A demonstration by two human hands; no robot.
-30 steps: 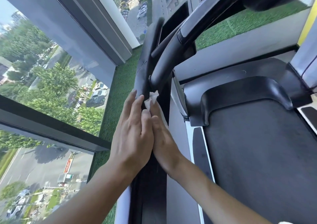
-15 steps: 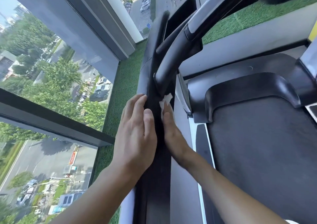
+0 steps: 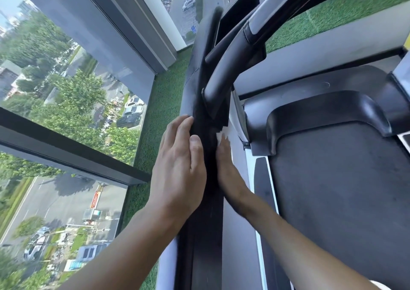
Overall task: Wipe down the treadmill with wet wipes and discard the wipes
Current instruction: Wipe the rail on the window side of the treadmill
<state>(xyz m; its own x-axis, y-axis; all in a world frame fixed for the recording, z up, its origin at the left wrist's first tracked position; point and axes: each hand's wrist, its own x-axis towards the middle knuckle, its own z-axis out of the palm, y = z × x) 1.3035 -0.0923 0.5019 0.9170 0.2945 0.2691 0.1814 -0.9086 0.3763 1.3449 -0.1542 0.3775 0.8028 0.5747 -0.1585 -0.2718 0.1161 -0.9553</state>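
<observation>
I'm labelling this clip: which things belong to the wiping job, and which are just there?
Job:
wet wipe
right hand, pressing it on the treadmill's black upright
left hand, flat on the upright's other side

Just there:
window
green turf

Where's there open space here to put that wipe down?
The running belt, bordered by the black hood and the side rail, lies bare. So does the turf strip between the window and the black upright. It is crowded below the handrail, where the left hand and the right hand, with the wipe, press the upright's sides.
</observation>
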